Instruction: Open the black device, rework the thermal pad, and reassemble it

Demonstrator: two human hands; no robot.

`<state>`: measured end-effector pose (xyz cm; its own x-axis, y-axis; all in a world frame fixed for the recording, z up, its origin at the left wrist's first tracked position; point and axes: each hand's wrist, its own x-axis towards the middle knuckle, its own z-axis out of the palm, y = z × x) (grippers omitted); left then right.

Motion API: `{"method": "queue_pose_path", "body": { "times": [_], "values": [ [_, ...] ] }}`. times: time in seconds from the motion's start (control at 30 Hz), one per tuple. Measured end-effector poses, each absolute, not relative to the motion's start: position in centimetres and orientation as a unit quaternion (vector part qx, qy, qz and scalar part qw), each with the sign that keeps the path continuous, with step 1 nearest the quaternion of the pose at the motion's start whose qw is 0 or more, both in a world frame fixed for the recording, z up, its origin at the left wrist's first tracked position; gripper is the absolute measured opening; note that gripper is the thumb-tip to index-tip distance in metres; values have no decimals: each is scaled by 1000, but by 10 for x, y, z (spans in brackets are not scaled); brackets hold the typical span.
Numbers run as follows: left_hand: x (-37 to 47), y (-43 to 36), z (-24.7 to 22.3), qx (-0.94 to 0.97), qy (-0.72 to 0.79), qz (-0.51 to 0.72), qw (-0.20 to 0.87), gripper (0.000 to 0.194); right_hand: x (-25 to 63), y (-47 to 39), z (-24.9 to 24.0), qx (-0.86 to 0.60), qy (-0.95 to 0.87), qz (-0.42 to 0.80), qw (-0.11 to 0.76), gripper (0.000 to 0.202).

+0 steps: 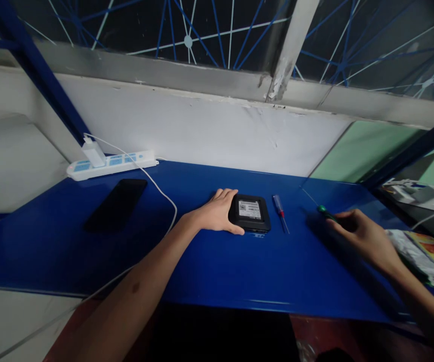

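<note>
My left hand grips the left side of a black rectangular device that lies flat on the blue table. A white printed label with a square code is on its top face. Just right of the device lies a small screwdriver with a clear handle, a red collar and a thin shaft. Farther right, my right hand is closed round a green-handled screwdriver, held above the table. Its thin shaft points away toward the wall, and part of the handle is hidden by the fingers.
At the back left is a white power strip with a charger plugged in. A white cable runs across the table. A black phone lies at left. A silver-and-yellow packet rests at the right edge.
</note>
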<state>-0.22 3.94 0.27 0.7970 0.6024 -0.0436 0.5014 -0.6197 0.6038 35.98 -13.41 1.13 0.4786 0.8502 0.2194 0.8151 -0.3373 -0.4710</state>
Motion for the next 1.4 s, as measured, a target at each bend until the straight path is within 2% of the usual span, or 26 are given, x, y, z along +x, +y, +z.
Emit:
{"method": "queue_pose_path", "body": {
  "times": [0.2, 0.3, 0.37, 0.47, 0.6, 0.73, 0.93, 1.4],
  "values": [
    [-4, 34, 9, 880, 319, 56, 348, 141, 355, -105, -7, -824, -534, -3, 190, 41],
    [-4, 31, 11, 879, 311, 66, 356, 138, 341, -94, -6, -807, -554, -116, 169, 58],
    [-4, 30, 12, 885, 296, 77, 350, 131, 324, -84, 2, -775, -577, -172, 191, 61],
    [-2, 28, 12, 894, 279, 97, 337, 117, 289, -63, 17, -715, -647, -95, 247, 51],
    [0, 26, 13, 896, 292, 101, 319, 116, 247, -36, 24, -672, -705, 43, 224, 42],
    [-1, 27, 11, 895, 290, 109, 320, 120, 228, -22, 21, -671, -717, 57, 179, 39],
    [-2, 30, 8, 899, 280, 119, 315, 121, 224, -14, 21, -704, -691, 37, 158, 39],
    [-1, 30, 7, 913, 261, 109, 295, 121, 215, 4, 25, -742, -659, 86, 89, 68]
  ]
}}
